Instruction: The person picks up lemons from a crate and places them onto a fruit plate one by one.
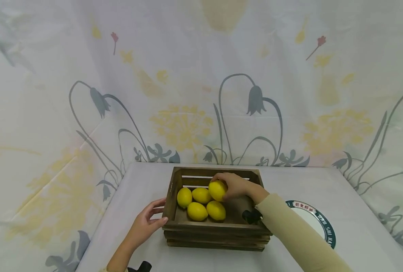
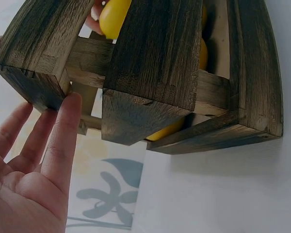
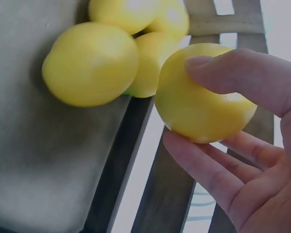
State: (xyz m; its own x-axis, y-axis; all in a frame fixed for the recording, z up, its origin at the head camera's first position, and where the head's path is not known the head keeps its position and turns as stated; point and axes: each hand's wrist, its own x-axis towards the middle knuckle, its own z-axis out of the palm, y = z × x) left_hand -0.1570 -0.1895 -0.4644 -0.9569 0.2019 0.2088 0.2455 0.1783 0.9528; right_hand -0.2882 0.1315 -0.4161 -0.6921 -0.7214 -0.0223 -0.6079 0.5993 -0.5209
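A brown slatted wooden crate (image 1: 216,226) stands on the table with several yellow lemons (image 1: 197,212) gathered in its left half. My right hand (image 1: 233,186) holds another lemon (image 3: 203,94) between thumb and fingers, over the back of the crate. In the right wrist view the thumb lies across the top of this lemon, with fingers under it and other lemons (image 3: 92,65) close by. My left hand (image 1: 146,223) rests its fairly straight fingers against the crate's left end. The left wrist view shows fingertips (image 2: 69,104) at the crate's wooden slats (image 2: 150,53).
To the right of the crate lies a round white plate (image 1: 310,219) with a green lettered rim, partly covered by the right sleeve (image 1: 293,226). A flower-printed cloth (image 1: 201,113) hangs behind the white tabletop (image 1: 147,181).
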